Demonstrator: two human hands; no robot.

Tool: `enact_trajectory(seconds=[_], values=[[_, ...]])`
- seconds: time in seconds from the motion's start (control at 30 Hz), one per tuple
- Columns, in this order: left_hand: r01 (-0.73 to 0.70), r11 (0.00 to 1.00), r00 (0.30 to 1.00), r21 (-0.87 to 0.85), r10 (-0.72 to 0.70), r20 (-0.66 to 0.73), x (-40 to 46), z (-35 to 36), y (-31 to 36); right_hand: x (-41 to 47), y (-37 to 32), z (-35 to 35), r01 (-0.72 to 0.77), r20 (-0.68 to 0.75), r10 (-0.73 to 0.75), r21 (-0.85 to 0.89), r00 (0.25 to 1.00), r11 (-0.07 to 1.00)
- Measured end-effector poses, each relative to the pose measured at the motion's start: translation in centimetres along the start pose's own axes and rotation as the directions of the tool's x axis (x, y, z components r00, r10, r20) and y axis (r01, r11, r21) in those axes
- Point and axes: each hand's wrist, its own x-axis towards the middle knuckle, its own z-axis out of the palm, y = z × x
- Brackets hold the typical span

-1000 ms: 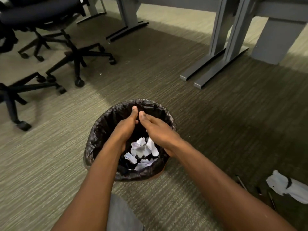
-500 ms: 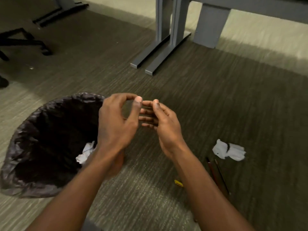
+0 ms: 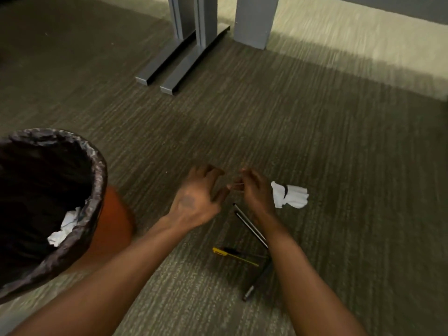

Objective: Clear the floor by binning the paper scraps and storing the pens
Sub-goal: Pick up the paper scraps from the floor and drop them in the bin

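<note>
An orange bin (image 3: 114, 229) lined with a black bag stands at the left, with crumpled paper scraps (image 3: 64, 229) inside. On the carpet a white paper scrap (image 3: 291, 196) lies just right of my right hand (image 3: 254, 192). Two dark pens (image 3: 249, 225) lie side by side under my right wrist. A yellow pen (image 3: 232, 255) and another dark pen (image 3: 257, 282) lie nearer to me. My left hand (image 3: 196, 200) hovers above the carpet with fingers spread, holding nothing. My right hand's fingers are curled but apart and hold nothing.
Grey desk legs with long flat feet (image 3: 174, 66) and a grey panel (image 3: 254, 20) stand at the far middle. Dark carpet spreads around the pens, with a paler strip along the far right.
Both hands have left the bin and moved right and down toward the pens and the scrap. The view has turned right, so the bin now sits at the left edge.
</note>
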Motion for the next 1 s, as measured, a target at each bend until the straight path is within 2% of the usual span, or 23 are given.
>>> enact_trajectory(seconds=[0.07,0.17,0.23,0.37,0.5,0.57,0.67,0.87,1.0], values=[[-0.018,0.999,0.998,0.031,0.016,0.055,0.7,1.9,0.0,0.7,1.8,-1.4,0.021,-0.046,-0.028,-0.155,0.999,0.988],[-0.001,0.999,0.991,0.046,-0.005,0.133,1.8,4.5,0.1,1.3,4.1,-3.4,0.034,-0.134,-0.096,-0.403,0.986,0.915],[0.004,0.999,0.986,0.039,-0.010,0.166,2.4,6.3,0.3,1.5,5.4,-4.6,0.012,-0.185,-0.114,-0.480,0.976,0.877],[-0.023,1.000,0.973,0.008,0.021,0.228,3.9,9.9,1.9,2.0,7.4,-7.8,-0.107,-0.383,-0.094,-0.472,0.919,0.875],[-0.052,0.998,0.951,0.017,0.045,0.305,7.1,14.1,4.7,2.8,8.7,-10.9,-0.216,-0.485,-0.083,-0.528,0.871,0.822],[-0.085,0.995,0.933,0.047,0.063,0.353,8.8,16.0,6.1,3.3,9.1,-12.0,-0.254,-0.489,-0.083,-0.582,0.868,0.773],[-0.156,0.983,0.899,0.099,0.100,0.426,10.2,18.7,7.3,3.9,9.5,-13.3,-0.229,-0.453,-0.113,-0.632,0.884,0.740],[-0.231,0.964,0.837,0.130,0.129,0.532,10.5,22.2,6.6,4.1,9.9,-15.0,-0.150,-0.534,-0.180,-0.517,0.826,0.843],[-0.272,0.941,0.829,0.200,0.124,0.546,10.7,22.9,6.6,4.1,10.6,-15.3,-0.160,-0.528,-0.135,-0.474,0.838,0.866]])
